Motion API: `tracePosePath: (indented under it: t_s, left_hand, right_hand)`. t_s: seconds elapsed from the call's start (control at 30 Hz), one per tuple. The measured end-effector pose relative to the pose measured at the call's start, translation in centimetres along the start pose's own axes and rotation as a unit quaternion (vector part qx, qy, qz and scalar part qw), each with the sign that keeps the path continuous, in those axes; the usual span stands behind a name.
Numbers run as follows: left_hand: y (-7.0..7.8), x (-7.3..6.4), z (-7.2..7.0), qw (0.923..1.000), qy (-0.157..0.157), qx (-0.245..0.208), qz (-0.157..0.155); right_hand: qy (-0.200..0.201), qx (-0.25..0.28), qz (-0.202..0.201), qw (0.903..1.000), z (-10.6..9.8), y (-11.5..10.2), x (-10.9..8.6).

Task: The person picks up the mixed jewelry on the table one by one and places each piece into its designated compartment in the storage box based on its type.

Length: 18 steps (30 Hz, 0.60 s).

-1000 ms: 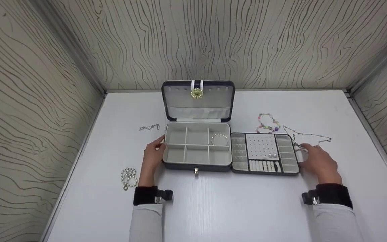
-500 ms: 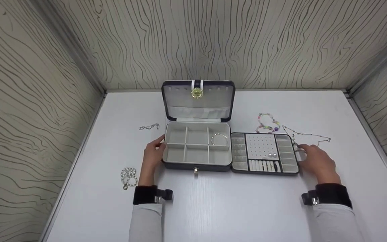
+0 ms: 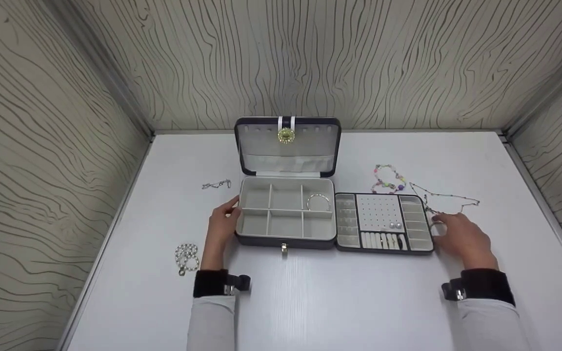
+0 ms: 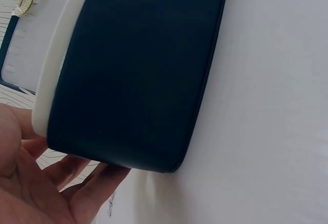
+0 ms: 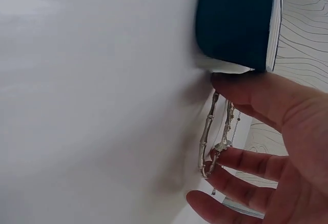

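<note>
Pinching the silver bangle [image 5: 205, 131] beside the tray [image 3: 383, 251], toward the right edge of the table [image 3: 344, 302], your right hand [image 3: 462, 239] gripped seemingly light, stiff, slick metal, best taken across its band; your left hand [image 3: 222, 228] rested, unclenched, against the box [image 3: 261, 242].

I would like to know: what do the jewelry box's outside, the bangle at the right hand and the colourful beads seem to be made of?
Jewelry box: dark outside, perhaps leatherette, smooth with a soft sheen.
Bangle: probably metal, silvery, with knobbed joints.
Colourful beads: maybe plastic or glass; bright mixed colours, too small to tell.
</note>
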State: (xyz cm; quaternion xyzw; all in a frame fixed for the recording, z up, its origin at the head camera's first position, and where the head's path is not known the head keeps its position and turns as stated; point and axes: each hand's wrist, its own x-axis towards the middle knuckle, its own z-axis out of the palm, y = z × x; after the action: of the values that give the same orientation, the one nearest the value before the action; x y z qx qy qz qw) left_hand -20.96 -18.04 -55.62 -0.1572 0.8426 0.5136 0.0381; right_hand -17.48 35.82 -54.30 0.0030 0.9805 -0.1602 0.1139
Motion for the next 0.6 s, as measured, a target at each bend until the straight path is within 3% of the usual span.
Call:
tracePosePath:
  t_s: [0.3,0.47,0.6]
  left_hand:
    - [0.1,0.0,0.1,1.0000,-0.007,-0.002,-0.003]
    - [0.1,-0.1,0.0,1.0000,-0.007,0.002,0.002]
    - [0.2,-0.2,-0.1,1.0000,-0.005,0.002,0.005]
  right_hand:
    - [-0.017,0.028,0.013,0.9994,-1.0,0.5,-1.0]
    - [0.008,0.047,0.026,0.9985,-1.9,-0.1,-1.3]
    - [0.033,0.054,0.012,0.9979,-2.6,-1.3,-1.1]
